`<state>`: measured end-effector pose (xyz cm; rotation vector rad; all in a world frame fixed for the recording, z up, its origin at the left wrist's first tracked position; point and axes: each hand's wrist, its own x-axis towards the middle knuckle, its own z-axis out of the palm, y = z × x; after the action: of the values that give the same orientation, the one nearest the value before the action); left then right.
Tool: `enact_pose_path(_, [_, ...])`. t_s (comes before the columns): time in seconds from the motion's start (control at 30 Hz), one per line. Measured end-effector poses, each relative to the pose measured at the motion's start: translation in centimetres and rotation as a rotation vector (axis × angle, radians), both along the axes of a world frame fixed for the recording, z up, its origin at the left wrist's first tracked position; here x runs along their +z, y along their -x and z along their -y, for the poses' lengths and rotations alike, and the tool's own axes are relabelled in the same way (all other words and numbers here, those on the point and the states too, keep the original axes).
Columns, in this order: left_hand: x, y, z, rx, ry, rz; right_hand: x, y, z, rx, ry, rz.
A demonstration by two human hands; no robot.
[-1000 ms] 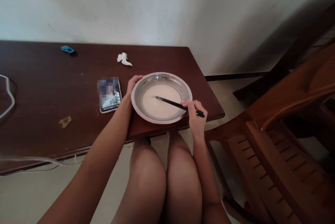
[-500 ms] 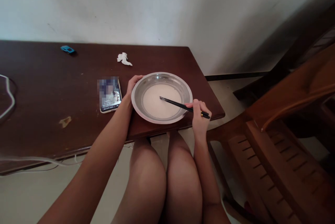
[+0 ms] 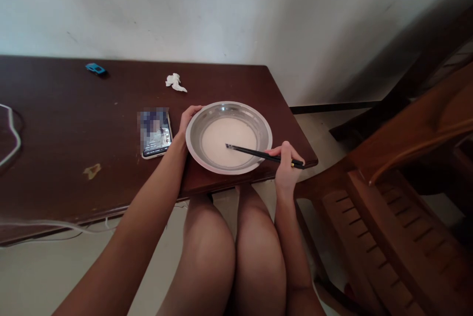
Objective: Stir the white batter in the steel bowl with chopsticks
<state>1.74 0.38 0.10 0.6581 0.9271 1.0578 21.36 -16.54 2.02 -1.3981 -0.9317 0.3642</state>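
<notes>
A wide metal basin [image 3: 195, 151] sits at the front right of the dark wooden table, its near rim close to the table edge. Pale, milky liquid [image 3: 218, 136] covers its bottom. My left hand [image 3: 187, 121] grips the basin's left side, with part of the fingers hidden behind the rim. In my right hand [image 3: 288, 166] is a pair of black chopsticks [image 3: 254, 152], closed round near the gold-banded end. They slant over the basin's right rim, and their whitish-coated tips are at the liquid; whether they dip in, I cannot tell.
A phone [image 3: 157, 136] with a lit screen lies left of my left hand. Behind it are a crumpled tissue [image 3: 175, 82] and a small blue toy car [image 3: 96, 68]. White cables [image 3: 13, 131] run along the left. A wooden chair [image 3: 354, 198] stands at the right.
My right hand has moved slightly right and toward me with the chopsticks. Their tips have shifted nearer to me within the basin. The left hand and basin stay nearly the same.
</notes>
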Motion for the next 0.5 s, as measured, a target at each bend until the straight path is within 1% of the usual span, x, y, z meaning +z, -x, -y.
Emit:
enact_pose_path(0.1, [0.16, -0.05, 0.11, -0.014, 0.005, 0.008, 0.09, 0.17, -0.01, 0.142, 0.057, 0.020])
enact_pose_path(0.17, [0.35, -0.10, 0.20, -0.025, 0.014, 0.026, 0.22, 0.25, -0.05, 0.185, 0.098, 0.092])
enact_pose_path(0.2, [0.43, -0.11, 0.23, -0.023, 0.016, 0.032, 0.25, 0.24, -0.06, 0.171, 0.102, 0.121])
enact_pose_path(0.27, [0.52, -0.13, 0.24, -0.016, 0.023, 0.039, 0.23, 0.14, -0.06, 0.095, 0.078, 0.127])
enact_pose_path(0.33, [0.47, -0.11, 0.19, -0.006, 0.025, 0.042, 0.13, 0.01, -0.04, 0.009, 0.027, 0.069])
enact_pose_path(0.37, [0.41, -0.09, 0.16, -0.005, 0.023, 0.044, 0.07, -0.01, -0.03, -0.011, 0.007, 0.035])
enact_pose_path(0.43, [0.26, -0.05, 0.08, -0.004, 0.016, 0.039, 0.04, 0.04, -0.03, 0.026, 0.003, 0.002])
enact_pose_path(0.5, [0.15, -0.02, 0.03, 0.004, 0.009, 0.016, 0.09, 0.17, -0.07, 0.126, 0.050, 0.036])
